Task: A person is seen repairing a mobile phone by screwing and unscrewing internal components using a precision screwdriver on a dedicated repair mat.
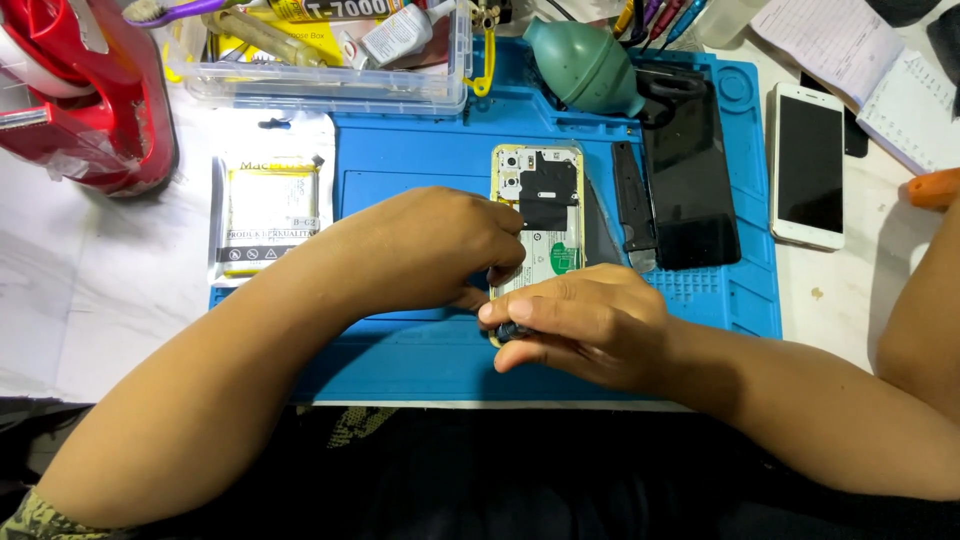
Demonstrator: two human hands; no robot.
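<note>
An opened phone [541, 215] with its back cover off lies on the blue work mat [410, 170], its battery and dark shield plates showing. My left hand [430, 250] rests on the phone's left edge and steadies it. My right hand [580, 325] is closed around a small dark tool [512, 331] at the phone's lower end; the tool's tip is hidden by my fingers.
A black screen panel [690, 175] and a dark narrow part [630, 200] lie right of the phone. A white phone [808, 165] sits off the mat at right. A bagged battery [268, 210], a clear plastic box [330, 60], a green air blower [585, 65] and a red object [85, 95] surround the mat.
</note>
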